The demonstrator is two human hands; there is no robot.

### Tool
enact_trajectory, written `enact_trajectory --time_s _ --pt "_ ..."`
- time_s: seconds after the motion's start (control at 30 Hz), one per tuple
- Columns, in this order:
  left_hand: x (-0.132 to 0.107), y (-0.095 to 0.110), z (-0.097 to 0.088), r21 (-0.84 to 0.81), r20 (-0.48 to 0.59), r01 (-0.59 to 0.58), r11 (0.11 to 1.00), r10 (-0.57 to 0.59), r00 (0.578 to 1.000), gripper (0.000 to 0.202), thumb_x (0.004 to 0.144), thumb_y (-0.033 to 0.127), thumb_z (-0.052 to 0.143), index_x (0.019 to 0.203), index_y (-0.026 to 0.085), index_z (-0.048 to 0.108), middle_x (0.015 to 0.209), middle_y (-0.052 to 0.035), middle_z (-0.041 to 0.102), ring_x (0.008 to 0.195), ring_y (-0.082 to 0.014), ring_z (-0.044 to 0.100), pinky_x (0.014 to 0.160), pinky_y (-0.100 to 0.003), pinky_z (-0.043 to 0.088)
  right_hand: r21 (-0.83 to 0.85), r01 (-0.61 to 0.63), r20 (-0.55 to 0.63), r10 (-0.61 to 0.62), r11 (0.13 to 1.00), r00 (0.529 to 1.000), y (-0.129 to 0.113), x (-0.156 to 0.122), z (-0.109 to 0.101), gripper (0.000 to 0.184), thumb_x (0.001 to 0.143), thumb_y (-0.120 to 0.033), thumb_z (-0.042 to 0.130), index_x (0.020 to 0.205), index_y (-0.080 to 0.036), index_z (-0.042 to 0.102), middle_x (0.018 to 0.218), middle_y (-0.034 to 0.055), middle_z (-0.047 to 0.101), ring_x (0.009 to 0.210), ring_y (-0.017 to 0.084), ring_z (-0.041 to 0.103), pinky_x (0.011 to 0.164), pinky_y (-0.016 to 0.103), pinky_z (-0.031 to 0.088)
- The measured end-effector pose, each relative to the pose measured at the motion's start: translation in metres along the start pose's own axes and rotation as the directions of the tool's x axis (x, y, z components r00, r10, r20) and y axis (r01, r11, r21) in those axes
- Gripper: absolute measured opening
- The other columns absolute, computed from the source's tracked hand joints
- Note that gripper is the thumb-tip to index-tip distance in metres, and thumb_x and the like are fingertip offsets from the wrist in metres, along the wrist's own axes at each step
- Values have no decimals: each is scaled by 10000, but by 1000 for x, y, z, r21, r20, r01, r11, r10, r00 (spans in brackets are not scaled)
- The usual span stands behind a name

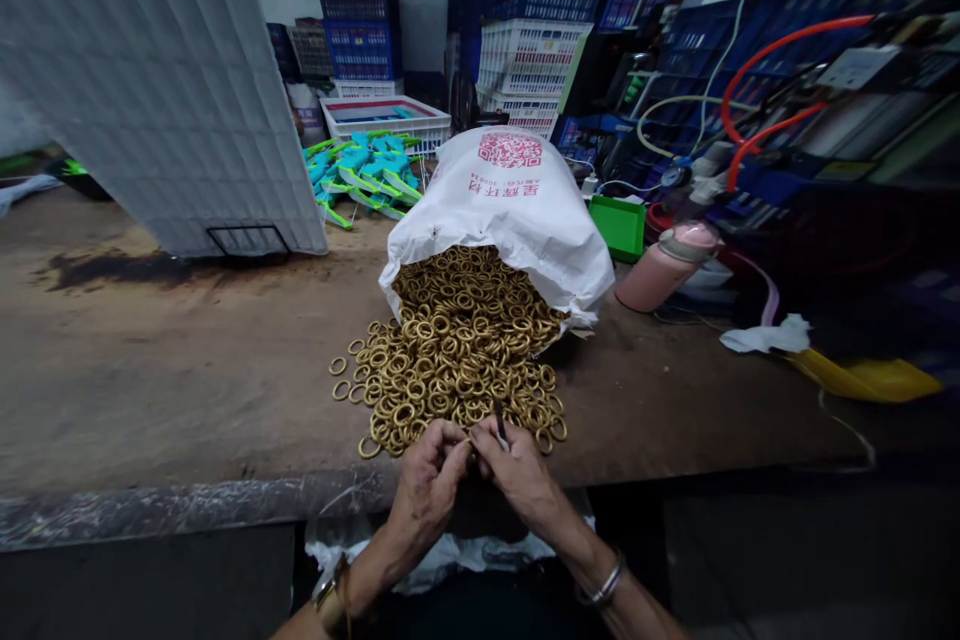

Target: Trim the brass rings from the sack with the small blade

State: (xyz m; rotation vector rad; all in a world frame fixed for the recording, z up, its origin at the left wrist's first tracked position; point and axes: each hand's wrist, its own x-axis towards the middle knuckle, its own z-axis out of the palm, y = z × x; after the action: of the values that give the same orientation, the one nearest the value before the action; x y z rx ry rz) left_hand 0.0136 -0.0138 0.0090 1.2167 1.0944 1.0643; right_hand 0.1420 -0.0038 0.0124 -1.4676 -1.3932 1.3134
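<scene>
A large heap of gold-coloured rings (435,360) spills from the mouth of a white woven sack (502,180) onto the table. At the heap's near edge, my left hand (429,475) is closed in a pinch on a ring, of which only a small gold part shows between the fingertips. My right hand (517,468) meets it there, fingers closed around a slim dark-tipped tool (499,417) that sticks up past the thumb. Its exact kind cannot be made out. Both hands are just above the table's front edge.
A tall pale corrugated panel (172,70) stands at left. Behind are turquoise-and-green plastic parts (364,170) and a white crate (390,125). To the right sit a green tray (616,226), a pink bottle (666,267) and a yellow item (862,376). A red hose (750,70) arches above.
</scene>
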Motion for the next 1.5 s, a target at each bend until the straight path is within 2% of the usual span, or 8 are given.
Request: enact_trajectory --time_s 0.23,0.4,0.6,0.93,1.13,1.23,1.37,1.5 --pt "-6 5 -4 -242 135 265 933 -238 962 298 772 466 494 708 177 460 508 67 456 365 -37 280 375 -169 203 -11 6 -1 -6 1000 1000 -8 -1 3 311 796 -402 420 566 -194 408 467 -67 385 463 76 358 493 206 322" --pt "-9 6 -8 -335 188 310 890 -259 947 311 759 468 520 693 178 430 524 72 437 360 -26 246 345 -161 160 -79 100 26 -99 992 995 -8 -2 4 290 825 -375 365 610 -193 436 510 -49 419 493 91 399 512 210 339" --pt "-10 7 -10 -363 123 283 888 -256 959 308 753 478 534 766 197 411 560 70 469 384 -31 302 361 -145 203 -512 202 63 -197 835 978 3 -10 3 192 715 -107 384 809 -201 522 699 2 587 639 130 522 602 222 341" --pt "-13 3 -14 -210 82 109 972 -94 992 290 780 441 520 703 170 448 579 42 475 427 -37 345 405 -155 266 -731 91 82 -45 676 996 3 -9 2 344 609 -23 392 875 -200 519 690 18 603 658 144 544 578 215 286" --pt "-17 8 -14 -363 116 219 905 -190 975 297 741 452 570 738 183 442 567 49 500 389 -32 330 355 -143 222 -465 68 17 -68 883 998 4 -7 -2 125 774 -178 372 712 -193 479 600 -12 496 561 115 442 543 218 294" --pt "-15 6 -12 -499 125 287 818 -260 957 314 720 452 599 744 192 424 525 68 481 365 -23 312 347 -131 207 -110 -2 68 9 994 998 5 -7 7 314 843 -419 323 689 -191 473 559 -32 446 519 100 403 502 207 311" --pt "-10 -4 -11 -586 192 306 750 -238 952 358 673 467 643 731 187 428 485 67 491 319 -13 289 320 -133 197 154 -161 153 137 975 979 17 -2 20 448 768 -610 377 696 -180 481 512 -51 429 449 76 367 446 196 289" --pt "-1 -19 -12 -591 208 367 718 -304 930 435 591 511 690 680 183 418 470 39 542 293 -25 339 304 -143 213 135 -53 169 30 989 985 24 6 24 461 724 -630 429 656 -176 472 518 -31 479 481 86 418 489 205 335"
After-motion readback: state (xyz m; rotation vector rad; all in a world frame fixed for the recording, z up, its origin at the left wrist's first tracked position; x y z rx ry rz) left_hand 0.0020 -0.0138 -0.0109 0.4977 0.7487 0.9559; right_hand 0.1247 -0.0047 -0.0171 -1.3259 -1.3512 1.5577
